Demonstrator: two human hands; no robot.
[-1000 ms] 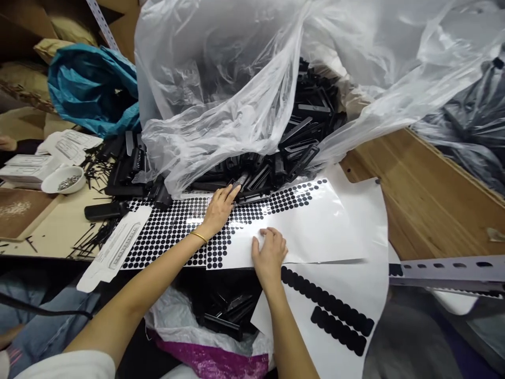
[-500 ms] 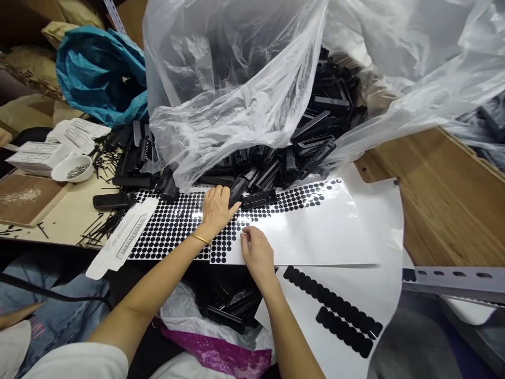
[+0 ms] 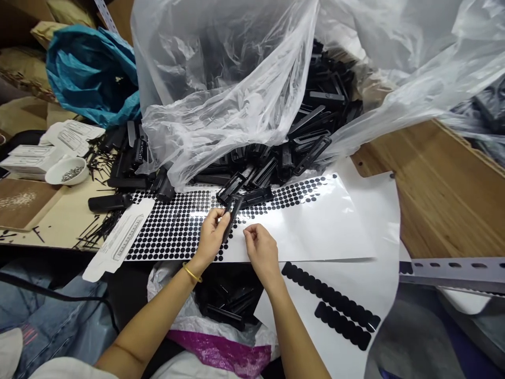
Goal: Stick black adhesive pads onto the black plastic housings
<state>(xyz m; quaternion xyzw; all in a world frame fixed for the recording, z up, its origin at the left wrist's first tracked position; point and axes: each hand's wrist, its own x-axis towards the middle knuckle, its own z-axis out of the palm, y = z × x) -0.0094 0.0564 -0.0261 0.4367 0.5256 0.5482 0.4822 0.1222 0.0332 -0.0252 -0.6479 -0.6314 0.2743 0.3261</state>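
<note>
My left hand is closed on a long black plastic part, tilted over the sheet of round black stickers. To its right, my right hand is closed with thumb and forefinger together, over the bare white side of the sheet; what the fingers pinch, if anything, I cannot make out. Just beyond the held part lie a black frame-like part and another black part, in front of a heap of similar black parts.
A clear plastic bag drapes over the heap. At left are a printed card, a white bowl of small metal pieces and a blue bag. Below the edge, an open sack holds black parts. Overlapping sticker strips lie lower right.
My left hand has picked a black part from the front of the heap and drawn it towards me, near my right hand. My right hand has barely moved; its fingertips have come together.
</note>
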